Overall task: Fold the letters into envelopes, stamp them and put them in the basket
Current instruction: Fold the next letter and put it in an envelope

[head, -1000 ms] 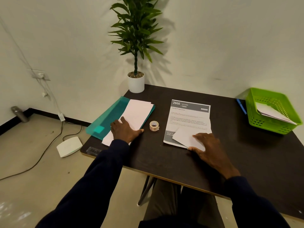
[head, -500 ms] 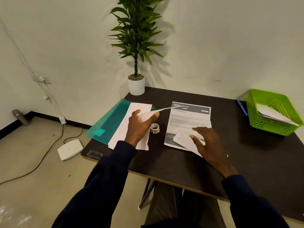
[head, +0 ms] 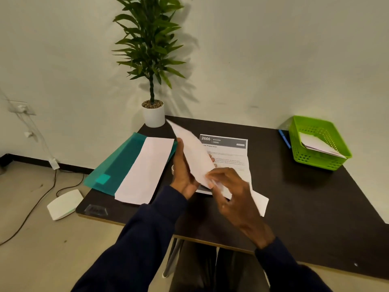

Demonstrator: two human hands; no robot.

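The envelope (head: 193, 152) is up off the table (head: 305, 203), tilted, its long edge running from the far left down toward me on the right. My left hand (head: 183, 175) grips it from below, thumb along its left face and fingers wrapped round behind; one fingertip shows past its right edge. My right hand (head: 231, 192) meets its near end with curled fingers that pinch the corner, though blur softens the exact hold.

Under my right hand a folded letter (head: 260, 202) lies flat on the table, and its near right corner sticks out past my wrist. It overlaps a printed sheet (head: 229, 152) headed "2666 KITCHEN".

Left of my hands, a stack of envelopes (head: 145, 173) rests on a teal folder (head: 117, 167) that overhangs the table's left edge.

At the far right stands the green basket (head: 311, 161) with white papers (head: 317, 144) inside, and a blue pen (head: 284, 138) lies just beside its left wall. A plant (head: 150, 49) in a white pot (head: 153, 115) stands at the far edge, by the wall.
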